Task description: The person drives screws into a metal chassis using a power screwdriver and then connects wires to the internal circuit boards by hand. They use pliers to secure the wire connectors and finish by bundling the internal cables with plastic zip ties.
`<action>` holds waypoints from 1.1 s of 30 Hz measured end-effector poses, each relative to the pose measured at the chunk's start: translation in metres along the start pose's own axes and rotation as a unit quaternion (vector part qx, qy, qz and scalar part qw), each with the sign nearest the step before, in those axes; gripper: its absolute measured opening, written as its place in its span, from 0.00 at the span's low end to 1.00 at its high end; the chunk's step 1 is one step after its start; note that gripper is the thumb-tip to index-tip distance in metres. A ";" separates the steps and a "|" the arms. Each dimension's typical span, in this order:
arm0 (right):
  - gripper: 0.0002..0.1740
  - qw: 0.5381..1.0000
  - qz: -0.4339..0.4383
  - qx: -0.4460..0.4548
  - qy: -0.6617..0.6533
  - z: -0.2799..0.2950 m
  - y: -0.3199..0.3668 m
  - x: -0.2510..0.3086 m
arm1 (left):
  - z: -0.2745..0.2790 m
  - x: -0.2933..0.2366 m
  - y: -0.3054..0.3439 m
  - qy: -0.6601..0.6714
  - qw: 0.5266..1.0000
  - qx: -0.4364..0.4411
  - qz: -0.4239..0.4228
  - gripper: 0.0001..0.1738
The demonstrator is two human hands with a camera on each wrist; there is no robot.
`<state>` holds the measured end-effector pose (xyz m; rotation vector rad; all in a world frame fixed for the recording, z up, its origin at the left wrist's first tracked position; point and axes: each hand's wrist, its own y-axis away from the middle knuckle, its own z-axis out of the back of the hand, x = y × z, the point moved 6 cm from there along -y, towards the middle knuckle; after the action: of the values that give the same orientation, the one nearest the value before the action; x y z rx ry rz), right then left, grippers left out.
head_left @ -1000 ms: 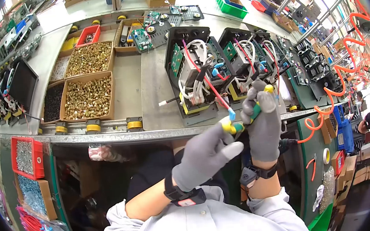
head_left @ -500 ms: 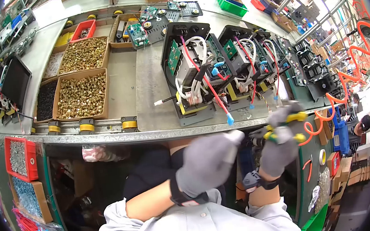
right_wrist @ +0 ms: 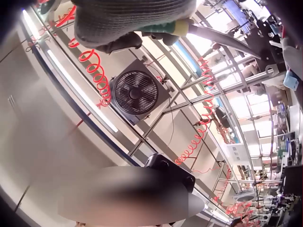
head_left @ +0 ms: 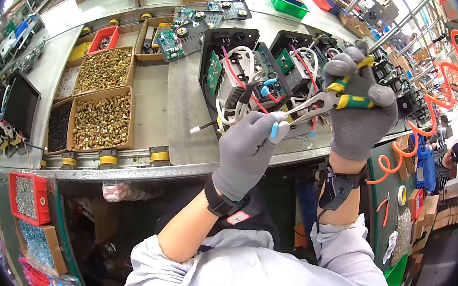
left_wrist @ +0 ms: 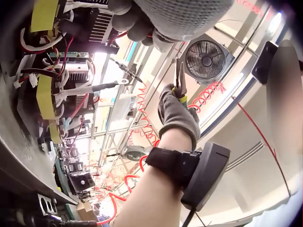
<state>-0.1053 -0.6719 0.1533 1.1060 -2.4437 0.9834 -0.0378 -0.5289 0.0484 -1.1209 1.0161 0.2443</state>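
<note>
My gloved left hand (head_left: 249, 149) pinches the end of a red wire, and a blue terminal sleeve (head_left: 274, 131) pokes out between thumb and finger. The wire comes from the nearest open black device unit (head_left: 236, 81). In my gloved right hand (head_left: 362, 109) is a pair of long-nose pliers (head_left: 319, 103) with green-and-yellow handles. Their jaws stand apart and point left, with the tips right by my left fingertips. The right wrist view shows the pliers' metal nose (right_wrist: 227, 41) close to the blue sleeve (right_wrist: 291, 81). In the left wrist view, my right hand (left_wrist: 173, 111) holds the pliers upright.
More opened units (head_left: 296, 63) stand in a row to the right. Boxes of brass fasteners (head_left: 101, 120) lie on the left of the bench. The metal bench edge (head_left: 187, 169) runs just below my hands. An orange coiled air hose (head_left: 393, 162) hangs at the right.
My hands were together at the pliers, then drew apart while the blue-sleeved wire hung free. Now my left hand holds that wire end, and my right has risen with the pliers opened toward it.
</note>
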 end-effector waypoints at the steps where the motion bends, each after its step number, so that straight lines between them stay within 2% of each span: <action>1: 0.37 1.000 -0.003 -0.028 0.001 0.002 -0.003 -0.006 | 0.001 0.001 -0.002 0.028 0.999 0.005 0.020 0.11; 2: 0.37 1.000 -0.005 -0.027 0.000 0.003 -0.005 -0.010 | 0.002 0.002 -0.004 0.027 0.999 0.003 0.020 0.11; 4: 0.37 0.997 -0.068 -0.015 -0.043 0.005 -0.006 -0.022 | 0.002 0.003 -0.006 0.040 0.999 0.020 0.006 0.12; 5: 0.32 0.995 -0.078 -0.028 -0.055 0.011 -0.007 -0.025 | 0.001 0.006 -0.007 0.039 0.999 0.021 0.007 0.12; 8: 0.29 0.992 -0.082 -0.029 -0.090 0.024 -0.014 -0.031 | 0.001 0.014 -0.009 0.066 0.997 0.043 0.008 0.14; 11: 0.26 0.988 -0.096 -0.069 -0.098 0.024 -0.017 -0.037 | -0.003 0.018 -0.014 0.066 0.993 0.093 0.010 0.13; 14: 0.24 0.984 -0.102 -0.116 -0.083 0.029 -0.019 -0.043 | -0.005 0.019 -0.014 0.147 0.980 0.133 0.019 0.12; 16: 0.22 0.988 -0.082 -0.071 -0.111 0.029 -0.023 -0.040 | -0.010 0.026 -0.009 0.150 0.958 0.191 0.150 0.15; 17: 0.21 0.995 -0.043 -0.068 -0.059 0.026 -0.024 -0.030 | -0.011 0.027 -0.008 0.150 0.959 0.189 0.151 0.15; 19: 0.24 0.990 0.089 0.002 0.110 0.008 -0.027 -0.005 | -0.012 0.023 -0.009 -0.091 0.987 0.127 0.048 0.14; 20: 0.25 0.965 0.160 0.040 0.204 -0.003 -0.025 0.004 | -0.018 0.025 -0.008 -0.090 0.986 0.128 0.050 0.14; 22: 0.28 0.960 0.159 0.064 0.220 -0.009 -0.028 -0.009 | -0.018 0.016 -0.011 -0.227 0.971 0.046 -0.058 0.12; 28: 0.31 0.950 0.107 0.053 0.288 -0.007 -0.044 -0.023 | -0.017 0.015 -0.010 -0.276 0.958 0.028 -0.077 0.10; 30: 0.32 0.953 0.050 0.044 0.296 -0.007 -0.050 -0.031 | -0.018 0.016 -0.010 -0.288 0.954 0.032 -0.074 0.10; 33: 0.32 0.946 0.013 0.067 0.316 -0.012 -0.054 -0.038 | -0.018 0.016 -0.010 -0.290 0.954 0.034 -0.073 0.10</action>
<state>-0.0401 -0.6680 0.1677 0.6499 -1.8924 1.2869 -0.0326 -0.5538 0.0414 -0.9730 0.4141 0.3887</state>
